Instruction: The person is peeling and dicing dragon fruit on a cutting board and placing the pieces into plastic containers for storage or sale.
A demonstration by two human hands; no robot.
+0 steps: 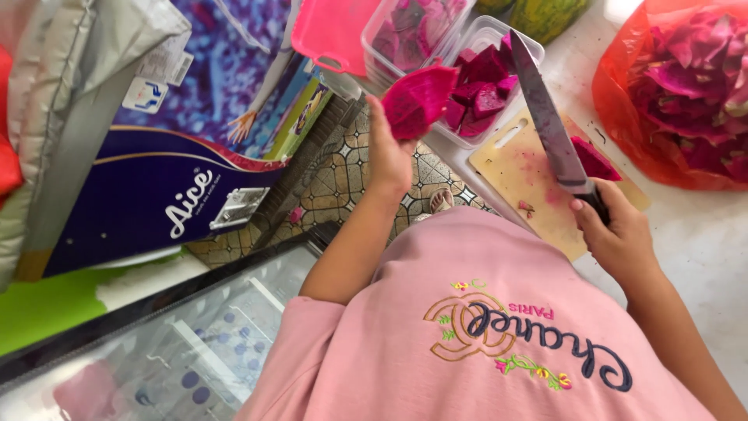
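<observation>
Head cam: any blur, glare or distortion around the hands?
Head view: lit evenly and softly, with no hard shadows; knife and fruit piece sharp; white counter near blown out; glass lid hazy with reflection; wide-angle stretch at the edges.

The knife (545, 117) has a smooth metal blade with a dull grey sheen and a dark matt handle. The cutting board (518, 168) is pale matt plastic, stained pink. The tubs (487, 35) are clear glossy plastic, and the bag (623, 101) is thin shiny orange plastic. The fruit piece (417, 101) shows moist, glistening magenta flesh. The shirt (467, 343) is soft matt pink cloth with stitched embroidery. The box (148, 195) is glossy printed cardboard.
</observation>
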